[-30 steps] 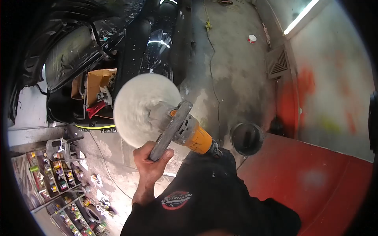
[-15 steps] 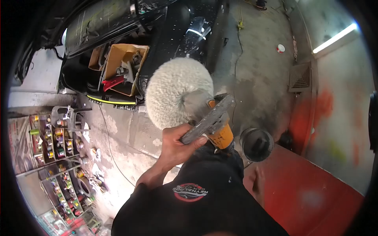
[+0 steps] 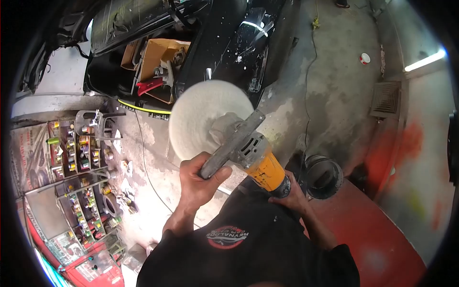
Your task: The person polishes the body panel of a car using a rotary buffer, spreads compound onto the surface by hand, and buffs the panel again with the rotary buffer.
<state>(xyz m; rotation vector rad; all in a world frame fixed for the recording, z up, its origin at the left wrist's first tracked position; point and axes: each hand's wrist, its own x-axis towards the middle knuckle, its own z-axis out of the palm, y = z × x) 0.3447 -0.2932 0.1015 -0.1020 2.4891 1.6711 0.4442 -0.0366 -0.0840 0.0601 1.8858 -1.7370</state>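
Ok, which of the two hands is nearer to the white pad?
The left hand is nearer, gripping the bar handle just by the pad; the right hand holds the rear end of the orange tool, farther off.

dark, warped fisheye edges, white glare from the tube light (image 3: 425, 60)

Near, upside down on the black shirt (image 3: 277, 244), the round logo (image 3: 227, 237) reads "REYNALDOS" and "CAR CARE"; lettering on the left banner (image 3: 31, 155) is too unclear to read
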